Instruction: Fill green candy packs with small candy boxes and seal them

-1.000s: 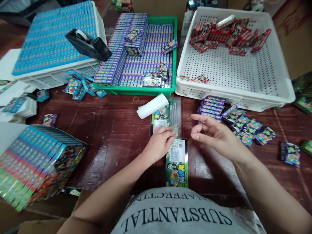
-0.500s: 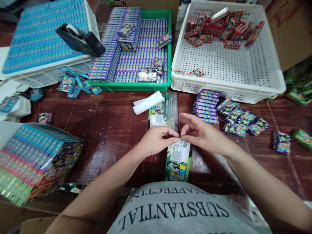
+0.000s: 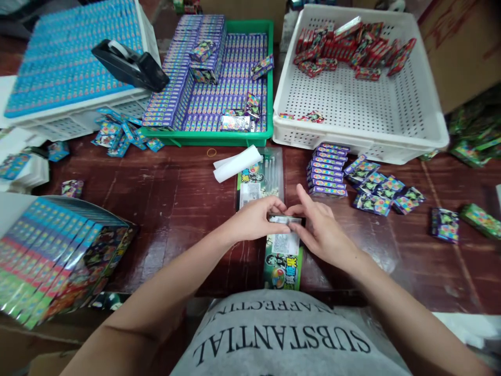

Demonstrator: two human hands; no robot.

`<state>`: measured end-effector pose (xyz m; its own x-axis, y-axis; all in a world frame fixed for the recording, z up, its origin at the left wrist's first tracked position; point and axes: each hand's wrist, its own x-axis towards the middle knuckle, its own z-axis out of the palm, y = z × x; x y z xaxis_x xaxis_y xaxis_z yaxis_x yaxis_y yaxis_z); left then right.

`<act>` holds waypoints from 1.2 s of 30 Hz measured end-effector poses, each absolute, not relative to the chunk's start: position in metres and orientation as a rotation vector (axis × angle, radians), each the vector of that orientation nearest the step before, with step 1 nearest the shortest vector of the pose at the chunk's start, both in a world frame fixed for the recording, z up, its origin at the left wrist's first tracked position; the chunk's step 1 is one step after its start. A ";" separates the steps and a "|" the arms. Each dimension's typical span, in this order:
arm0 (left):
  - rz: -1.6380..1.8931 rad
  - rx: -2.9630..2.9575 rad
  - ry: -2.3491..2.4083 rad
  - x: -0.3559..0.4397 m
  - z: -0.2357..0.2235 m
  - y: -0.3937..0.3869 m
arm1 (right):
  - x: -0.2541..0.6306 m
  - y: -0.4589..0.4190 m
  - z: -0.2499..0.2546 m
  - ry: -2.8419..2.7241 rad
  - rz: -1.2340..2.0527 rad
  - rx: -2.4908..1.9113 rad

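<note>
A long green printed carton (image 3: 282, 261) lies on the dark wooden table (image 3: 176, 209) right in front of me. My left hand (image 3: 252, 222) and my right hand (image 3: 319, 230) both pinch its far end, fingers on the open flap. Just beyond it lies a clear plastic sleeve (image 3: 261, 177) with a printed card inside, and a rolled white paper (image 3: 237, 163) rests on the sleeve's far end. A stack of small purple boxes (image 3: 327, 169) stands to the right of my right hand.
A green tray (image 3: 219, 138) of purple boxes, a white basket (image 3: 352, 133) with red boxes and a white crate of blue boxes (image 3: 70, 57) bearing a black tape dispenser (image 3: 131, 65) line the back. Finished cartons (image 3: 55, 261) are stacked at left. Loose small boxes (image 3: 383, 193) lie at right.
My right hand came in from the right and joined the left on the carton's far end. Both hands then closed on the flap, and the carton shifted slightly toward me.
</note>
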<state>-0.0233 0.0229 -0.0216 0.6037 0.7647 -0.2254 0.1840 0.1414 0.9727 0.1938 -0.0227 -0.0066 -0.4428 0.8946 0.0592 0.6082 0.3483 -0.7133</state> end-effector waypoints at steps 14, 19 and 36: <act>0.988 0.991 1.239 -0.038 -0.017 -0.034 | 0.200 -0.095 -0.022 -1.154 0.718 -1.496; 0.703 1.302 1.077 -0.033 -0.013 -0.059 | 0.223 -0.081 -0.016 -1.326 0.798 -1.368; 0.692 1.203 0.879 -0.024 -0.012 -0.041 | 0.180 -0.117 -0.041 -1.214 0.945 -1.232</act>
